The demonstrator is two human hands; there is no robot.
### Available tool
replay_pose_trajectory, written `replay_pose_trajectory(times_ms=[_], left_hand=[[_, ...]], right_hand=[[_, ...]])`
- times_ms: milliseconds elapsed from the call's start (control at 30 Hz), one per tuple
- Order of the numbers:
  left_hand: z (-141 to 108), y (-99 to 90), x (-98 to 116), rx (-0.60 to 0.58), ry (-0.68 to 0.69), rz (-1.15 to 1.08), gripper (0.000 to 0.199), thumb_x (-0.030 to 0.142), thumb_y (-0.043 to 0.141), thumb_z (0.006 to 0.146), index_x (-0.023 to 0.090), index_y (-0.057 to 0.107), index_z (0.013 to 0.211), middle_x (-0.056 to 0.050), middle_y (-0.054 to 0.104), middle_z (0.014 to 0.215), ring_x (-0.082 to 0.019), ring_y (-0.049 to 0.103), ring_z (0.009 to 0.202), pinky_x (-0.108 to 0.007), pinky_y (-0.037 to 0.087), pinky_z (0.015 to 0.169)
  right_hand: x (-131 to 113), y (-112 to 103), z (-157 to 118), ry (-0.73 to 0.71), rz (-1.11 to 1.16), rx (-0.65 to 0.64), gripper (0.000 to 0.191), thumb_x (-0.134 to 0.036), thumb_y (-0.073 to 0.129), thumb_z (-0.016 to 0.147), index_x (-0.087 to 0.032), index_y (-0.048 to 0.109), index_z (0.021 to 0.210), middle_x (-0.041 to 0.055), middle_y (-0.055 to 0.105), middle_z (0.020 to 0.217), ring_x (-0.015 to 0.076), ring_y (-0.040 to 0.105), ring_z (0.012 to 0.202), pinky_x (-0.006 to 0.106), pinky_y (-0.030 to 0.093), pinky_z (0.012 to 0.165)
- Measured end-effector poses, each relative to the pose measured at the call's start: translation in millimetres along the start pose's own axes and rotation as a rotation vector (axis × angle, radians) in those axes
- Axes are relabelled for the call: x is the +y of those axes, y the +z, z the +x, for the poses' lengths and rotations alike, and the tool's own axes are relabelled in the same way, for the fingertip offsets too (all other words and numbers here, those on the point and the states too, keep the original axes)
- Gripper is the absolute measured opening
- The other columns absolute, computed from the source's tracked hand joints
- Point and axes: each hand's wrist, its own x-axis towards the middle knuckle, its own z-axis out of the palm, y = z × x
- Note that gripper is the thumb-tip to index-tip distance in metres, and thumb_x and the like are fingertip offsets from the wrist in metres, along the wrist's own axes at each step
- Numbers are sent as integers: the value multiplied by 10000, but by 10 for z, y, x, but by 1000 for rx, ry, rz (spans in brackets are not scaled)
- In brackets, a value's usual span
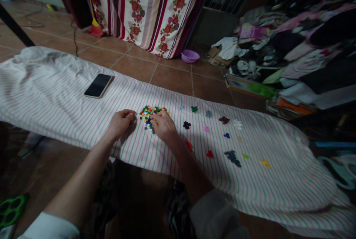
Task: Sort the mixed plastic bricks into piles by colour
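Note:
A mixed pile of tiny coloured pieces (150, 111), in green, yellow, red, white and black, lies on the striped cloth (155, 157). My right hand (164, 124) is over the pile's near right side, thumb and fingertips pinched together at the pieces; what they hold is too small to tell. My left hand (121, 122) rests just left of the pile with its fingers curled and closed, and anything in them is hidden. Right of the pile lie small single-colour groups, among them black pieces (187, 125), brown pieces (224, 120), dark grey pieces (233, 158) and yellow pieces (265, 163).
A phone (98, 85) lies on the cloth to the left. Beyond the far edge are a tiled floor, a purple basin (190, 56), a floral curtain (150, 9) and a broom (96, 27). Clothes (280, 42) are heaped at the right.

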Motion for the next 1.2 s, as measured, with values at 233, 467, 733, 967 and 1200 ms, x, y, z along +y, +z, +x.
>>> replay_pose_trajectory(times_ms=[233,467,733,967,1200], left_hand=[[2,-121,34,52,-99,-6,262,255,477,723,141,651,882,-21,637,659,-98,496,484,-241,380,483],[31,-341,-60,42,86,474,271,342,488,753,179,688,836,-50,686,657,-187,617,619,-293,433,585],[-2,-393,16,-105,161,670,280,343,472,777,217,708,859,-50,720,726,-202,651,685,-295,449,637],[9,-295,23,-143,239,742,320,365,465,807,235,722,946,-35,729,756,-198,659,734,-284,448,678],[15,-191,19,-181,271,703,347,375,446,826,218,717,976,-67,745,905,-219,667,839,-305,461,748]], right_hand=[[-48,33,56,49,-47,-21,267,-174,497,886,-233,720,1020,85,545,1008,200,529,968,308,442,877],[-70,39,77,40,-69,-60,282,-159,478,894,-232,714,1030,89,551,1060,199,542,991,300,442,867],[-70,35,89,23,-78,-52,253,-168,502,879,-226,721,991,92,579,1036,202,561,957,306,457,859],[-92,37,100,43,-66,-54,240,-175,510,876,-227,725,969,89,581,1013,200,555,942,307,453,858],[-83,34,94,41,25,-20,211,-166,528,831,-231,695,943,64,577,1024,188,544,958,295,433,847]])
